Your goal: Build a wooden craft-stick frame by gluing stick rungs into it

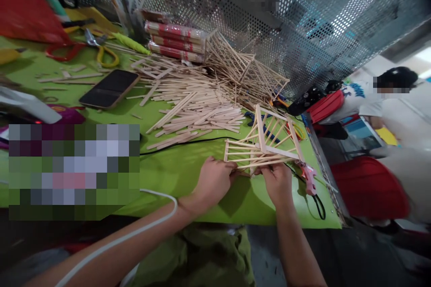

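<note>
Between my hands is a small open frame model [261, 136] built of thin wooden sticks and flat craft sticks. My left hand [215, 181] pinches its near lower edge at the left, the fingertips partly hidden behind the sticks. A short way to the right, my right hand [278, 184] grips the same near edge with thumb and fingers. A pink glue gun [308, 177] lies on the green table just right of my right hand. Behind the model, blue-handled pliers [269, 133] show partly through its bars.
A large pile of craft sticks [202, 103] covers the table's middle, with a bigger stick structure [247, 63] and wrapped stick packs [178, 38] behind. A phone [109, 89] and yellow-handled scissors [107, 56] lie left. A black cable [188, 142] crosses the table [175, 170]. Another person [387, 98] sits at right.
</note>
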Demonstrator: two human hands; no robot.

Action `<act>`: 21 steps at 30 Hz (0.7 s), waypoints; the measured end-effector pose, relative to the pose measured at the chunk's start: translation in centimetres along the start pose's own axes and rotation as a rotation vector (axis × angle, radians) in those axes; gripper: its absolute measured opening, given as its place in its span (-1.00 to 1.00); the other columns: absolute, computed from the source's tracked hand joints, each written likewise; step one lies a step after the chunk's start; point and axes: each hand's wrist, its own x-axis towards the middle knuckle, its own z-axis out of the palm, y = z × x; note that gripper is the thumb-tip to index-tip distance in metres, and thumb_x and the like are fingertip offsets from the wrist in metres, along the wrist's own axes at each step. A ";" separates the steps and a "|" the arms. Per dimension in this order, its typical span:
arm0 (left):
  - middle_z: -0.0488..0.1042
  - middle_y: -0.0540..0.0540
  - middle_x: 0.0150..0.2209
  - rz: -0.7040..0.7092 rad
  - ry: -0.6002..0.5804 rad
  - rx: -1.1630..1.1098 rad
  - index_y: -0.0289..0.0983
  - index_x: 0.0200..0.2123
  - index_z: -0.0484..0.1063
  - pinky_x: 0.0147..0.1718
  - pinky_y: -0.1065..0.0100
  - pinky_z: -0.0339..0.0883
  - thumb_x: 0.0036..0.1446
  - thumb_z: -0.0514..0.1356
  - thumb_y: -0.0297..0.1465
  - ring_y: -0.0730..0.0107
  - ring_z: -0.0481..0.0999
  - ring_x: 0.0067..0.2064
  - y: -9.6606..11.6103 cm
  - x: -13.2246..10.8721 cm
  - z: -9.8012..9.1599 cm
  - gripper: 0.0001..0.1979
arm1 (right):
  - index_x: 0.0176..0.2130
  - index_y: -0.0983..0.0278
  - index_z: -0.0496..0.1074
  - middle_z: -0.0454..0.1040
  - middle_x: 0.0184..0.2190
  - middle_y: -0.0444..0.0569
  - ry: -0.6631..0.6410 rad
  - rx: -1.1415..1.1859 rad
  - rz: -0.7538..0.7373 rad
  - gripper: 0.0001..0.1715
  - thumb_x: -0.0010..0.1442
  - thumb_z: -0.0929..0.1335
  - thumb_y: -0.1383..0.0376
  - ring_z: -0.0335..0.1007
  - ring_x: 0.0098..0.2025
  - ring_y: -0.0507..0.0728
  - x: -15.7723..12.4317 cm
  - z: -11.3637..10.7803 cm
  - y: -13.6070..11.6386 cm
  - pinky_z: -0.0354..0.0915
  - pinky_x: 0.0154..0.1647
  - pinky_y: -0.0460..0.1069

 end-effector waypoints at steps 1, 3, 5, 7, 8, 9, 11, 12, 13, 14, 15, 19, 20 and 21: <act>0.69 -0.11 -0.28 0.001 0.004 -0.001 -0.20 -0.35 0.57 -0.11 0.18 0.22 0.30 0.19 -0.30 0.11 0.65 -0.19 0.0 0.0 0.1 -0.79 | -0.22 0.24 0.56 0.58 -0.51 -0.14 -0.001 0.002 -0.003 -0.80 0.26 0.33 0.26 0.52 -0.49 0.09 0.0 0.0 0.0 0.40 -0.37 -0.06; 0.69 -0.11 -0.27 0.001 0.008 -0.002 -0.19 -0.34 0.57 -0.12 0.18 0.22 0.30 0.19 -0.30 0.12 0.65 -0.18 0.0 0.0 0.1 -0.80 | -0.22 0.24 0.55 0.58 -0.51 -0.14 0.003 0.009 -0.006 -0.81 0.26 0.33 0.27 0.52 -0.49 0.08 -0.1 0.0 0.0 0.40 -0.37 -0.06; 0.69 -0.12 -0.27 -0.006 0.006 0.001 -0.20 -0.34 0.57 -0.12 0.19 0.22 0.30 0.20 -0.31 0.12 0.65 -0.18 0.0 0.0 0.2 -0.81 | -0.23 0.25 0.55 0.58 -0.50 -0.14 0.011 0.020 -0.007 -0.82 0.25 0.34 0.27 0.51 -0.50 0.08 -0.1 0.0 0.1 0.41 -0.37 -0.06; 0.69 -0.12 -0.27 -0.011 0.005 0.002 -0.20 -0.35 0.57 -0.12 0.19 0.21 0.29 0.20 -0.31 0.12 0.65 -0.18 0.0 0.0 0.1 -0.81 | -0.23 0.25 0.56 0.59 -0.50 -0.13 0.015 0.026 0.003 -0.82 0.25 0.35 0.27 0.52 -0.49 0.09 -0.1 0.0 0.3 0.41 -0.37 -0.05; 0.69 -0.12 -0.27 -0.010 0.007 0.004 -0.20 -0.35 0.57 -0.13 0.19 0.21 0.29 0.20 -0.31 0.12 0.64 -0.18 0.0 0.0 0.1 -0.80 | -0.23 0.25 0.56 0.59 -0.50 -0.13 0.016 0.026 0.009 -0.82 0.25 0.35 0.26 0.52 -0.49 0.09 -0.2 0.0 0.5 0.41 -0.37 -0.05; 0.69 -0.12 -0.28 -0.006 0.009 0.007 -0.20 -0.36 0.58 -0.13 0.19 0.21 0.30 0.20 -0.29 0.12 0.64 -0.18 0.0 -0.1 0.0 -0.79 | -0.22 0.25 0.56 0.60 -0.49 -0.12 0.015 0.025 0.017 -0.82 0.25 0.35 0.26 0.53 -0.48 0.10 -0.2 0.1 0.6 0.42 -0.36 -0.04; 0.69 -0.12 -0.28 -0.003 0.024 0.017 -0.20 -0.34 0.58 -0.14 0.19 0.21 0.31 0.19 -0.27 0.12 0.64 -0.19 0.0 -0.1 0.0 -0.77 | -0.20 0.26 0.57 0.62 -0.45 -0.10 0.010 0.021 0.029 -0.80 0.26 0.35 0.24 0.53 -0.47 0.10 -0.2 0.1 0.8 0.43 -0.35 -0.03; 0.69 -0.12 -0.28 -0.003 0.029 0.019 -0.20 -0.34 0.58 -0.14 0.19 0.21 0.31 0.18 -0.27 0.13 0.64 -0.19 0.0 -0.1 0.1 -0.77 | -0.19 0.25 0.58 0.62 -0.43 -0.09 0.008 0.019 0.034 -0.79 0.27 0.36 0.24 0.54 -0.47 0.11 -0.2 0.1 0.8 0.44 -0.34 -0.02; 0.69 -0.11 -0.29 -0.004 0.033 0.020 -0.20 -0.34 0.58 -0.14 0.19 0.21 0.31 0.18 -0.26 0.14 0.64 -0.20 0.0 -0.1 0.1 -0.76 | -0.18 0.25 0.58 0.63 -0.41 -0.09 0.009 0.018 0.035 -0.79 0.27 0.36 0.23 0.54 -0.46 0.11 -0.2 0.1 0.8 0.44 -0.34 -0.01; 0.69 -0.11 -0.29 -0.004 0.035 0.020 -0.20 -0.34 0.58 -0.14 0.20 0.21 0.31 0.18 -0.26 0.14 0.64 -0.20 0.0 -0.2 0.1 -0.76 | -0.19 0.25 0.58 0.63 -0.41 -0.09 0.009 0.012 0.035 -0.79 0.28 0.35 0.23 0.55 -0.46 0.12 -0.2 0.1 0.8 0.44 -0.34 -0.01; 0.69 -0.10 -0.29 -0.007 0.035 0.019 -0.19 -0.34 0.58 -0.15 0.20 0.21 0.31 0.18 -0.26 0.15 0.64 -0.21 0.0 -0.2 0.1 -0.77 | -0.19 0.24 0.58 0.64 -0.41 -0.09 0.010 0.002 0.036 -0.79 0.28 0.35 0.22 0.56 -0.46 0.12 -0.2 0.1 0.7 0.44 -0.34 -0.01; 0.69 -0.08 -0.30 -0.027 0.025 0.015 -0.19 -0.34 0.58 -0.15 0.20 0.21 0.28 0.21 -0.29 0.14 0.64 -0.21 0.2 -0.3 -0.1 -0.81 | -0.24 0.22 0.57 0.63 -0.45 -0.10 0.003 -0.052 0.032 -0.81 0.28 0.35 0.23 0.57 -0.45 0.14 -0.1 -0.1 0.2 0.43 -0.34 -0.01; 0.69 -0.07 -0.29 -0.030 0.024 0.010 -0.19 -0.34 0.58 -0.15 0.20 0.21 0.27 0.22 -0.29 0.15 0.64 -0.21 0.3 -0.3 -0.2 -0.82 | -0.25 0.21 0.57 0.63 -0.46 -0.10 0.003 -0.059 0.026 -0.81 0.27 0.34 0.24 0.57 -0.45 0.14 -0.1 -0.2 0.2 0.43 -0.32 -0.01; 0.69 -0.06 -0.29 -0.035 0.025 0.004 -0.19 -0.34 0.58 -0.14 0.20 0.21 0.26 0.23 -0.30 0.15 0.63 -0.21 0.3 -0.3 -0.2 -0.83 | -0.27 0.21 0.57 0.63 -0.46 -0.10 0.003 -0.063 0.020 -0.81 0.27 0.34 0.25 0.57 -0.44 0.14 -0.1 -0.2 0.1 0.42 -0.31 0.00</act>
